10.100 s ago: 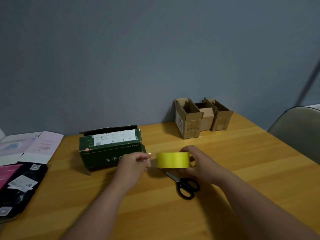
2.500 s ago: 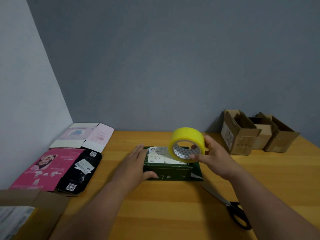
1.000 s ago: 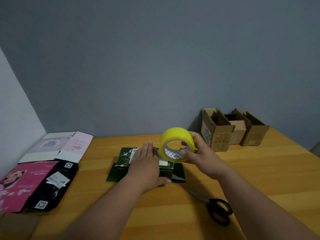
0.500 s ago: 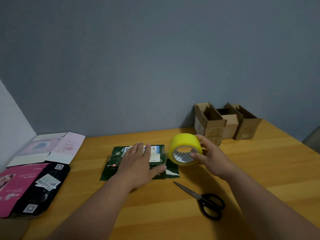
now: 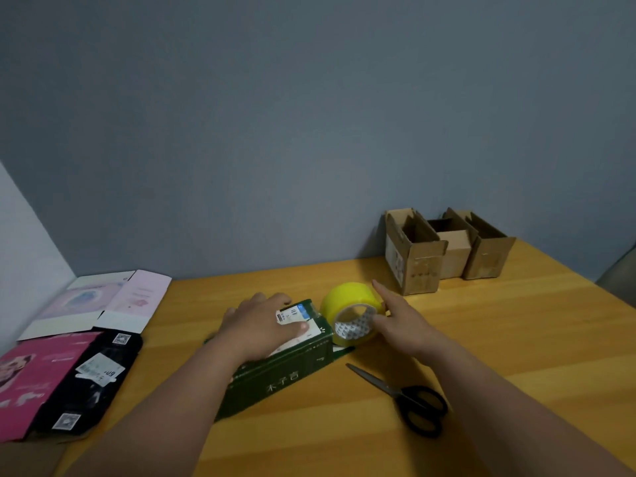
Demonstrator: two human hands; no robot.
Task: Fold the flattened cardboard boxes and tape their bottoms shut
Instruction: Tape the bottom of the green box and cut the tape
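Green cardboard, folded into a long low box (image 5: 275,368), lies on the wooden table (image 5: 499,339) with what I take to be its bottom turned up, so the seam can be taped. The left hand (image 5: 261,327) lies flat across that upper face, fingers straight, pressing down, most likely to keep the flaps shut and stop the box sliding. The right hand (image 5: 401,321) has the yellow tape roll (image 5: 352,318) at the box's far right end, thumb and lower fingers curled against the roll while the forefinger sticks out straight behind it. The roll stands on edge right against the box corner, which suits drawing a strip over the end, I would guess.

Scissors (image 5: 409,397) lie just beside the box on the right, blades together, ready for cutting. Three brown boxes (image 5: 447,249) stand open against the wall, well apart. Flat cartons, pink and black (image 5: 62,366), wait at the left edge.

Whether any tape is stuck to the box I cannot tell; the left hand hides most of the seam. The roll's loose end is not visible either, and the flat cartons run out of view.
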